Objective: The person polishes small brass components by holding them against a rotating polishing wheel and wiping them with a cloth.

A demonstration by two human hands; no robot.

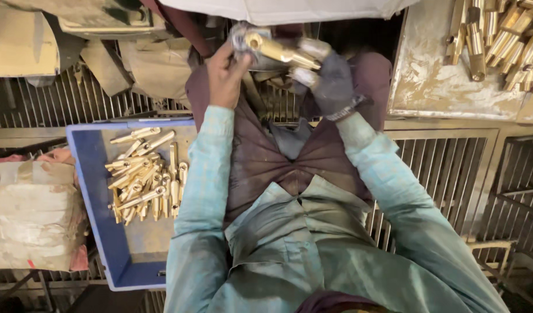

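My right hand [330, 78], in a dark grey glove with pale fingertips, grips a long brass fitting [278, 51] held out over my lap. My bare left hand [225, 72] pinches the fitting's round end together with a small grey metal piece [241, 38]. Both hands meet above my knees, in front of a dark machine edge. A blue plastic crate [95, 174] to my left holds a heap of similar brass fittings [144, 182]. A metal tray [434, 75] at the upper right carries another pile of brass fittings [501, 35].
A metal grate floor [440, 168] runs under my seat. A worn cardboard box [31, 214] stands left of the crate. Dusty sacks and a grey block [20, 40] lie at the upper left.
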